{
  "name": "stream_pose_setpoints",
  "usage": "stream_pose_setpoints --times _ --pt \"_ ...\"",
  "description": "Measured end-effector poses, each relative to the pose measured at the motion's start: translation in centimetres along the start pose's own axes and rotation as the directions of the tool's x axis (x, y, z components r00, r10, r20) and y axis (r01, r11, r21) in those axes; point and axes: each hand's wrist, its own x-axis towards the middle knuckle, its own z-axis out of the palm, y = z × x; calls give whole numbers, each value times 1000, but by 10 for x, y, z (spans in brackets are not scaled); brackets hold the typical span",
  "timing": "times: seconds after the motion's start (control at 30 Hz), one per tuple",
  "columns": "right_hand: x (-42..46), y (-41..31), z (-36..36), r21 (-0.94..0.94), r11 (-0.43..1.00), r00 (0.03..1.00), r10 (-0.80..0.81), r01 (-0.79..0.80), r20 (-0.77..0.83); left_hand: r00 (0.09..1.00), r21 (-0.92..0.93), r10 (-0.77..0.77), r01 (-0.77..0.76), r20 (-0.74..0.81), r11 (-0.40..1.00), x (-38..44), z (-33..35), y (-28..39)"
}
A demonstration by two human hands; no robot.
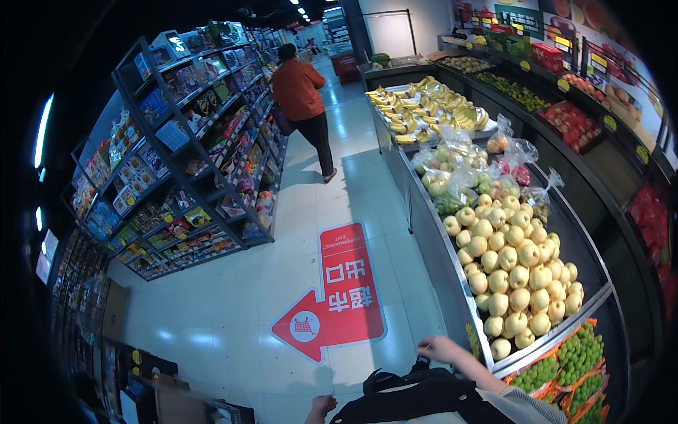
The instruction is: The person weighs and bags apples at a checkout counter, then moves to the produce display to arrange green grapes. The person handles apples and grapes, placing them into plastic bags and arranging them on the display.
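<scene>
My right hand (440, 350) hangs with loosely bent fingers beside the front corner of a fruit stand, and I see nothing held in it. Just below its fingers is the edge of a black garment or bag (394, 395) worn on my body. At the bottom edge, my left hand (323, 406) hangs low over the tiled floor, its fingers partly curled; its palm side is hidden. A heap of pale yellow pears (516, 270) lies on the stand, to the right of my right hand. Nearer to me are green grapes (580, 350) in orange wrapping.
Bananas (408, 108) and bagged fruit (450, 159) lie farther along the stand. Stocked shelves (196, 143) line the aisle's left side. A person (299, 95) in an orange top walks ahead, back turned. A red arrow sticker (344, 297) bearing writing lies on the floor (222, 302).
</scene>
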Motion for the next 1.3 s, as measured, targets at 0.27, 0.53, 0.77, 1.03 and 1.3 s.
stream_pose_setpoints --times 0.27,0.53,0.77,1.03,1.3 --pt "80 5 2 -15 966 837 -215 257 503 962 -8 274 -274 -5 962 7 96 47" --pt "127 43 -46 -67 980 901 -145 188 408 980 7 12 -10 -198 1000 11 55 40" --pt "151 44 -49 60 998 946 -7 -13 324 998 345 17 6 -62 939 61 61 111" --pt "213 23 -67 46 999 985 15 -23 172 926 131 341 -363 163 923 159 143 310" --pt "287 -48 -66 89 996 999 15 -19 45 835 2 418 -448 357 894 178 128 414"
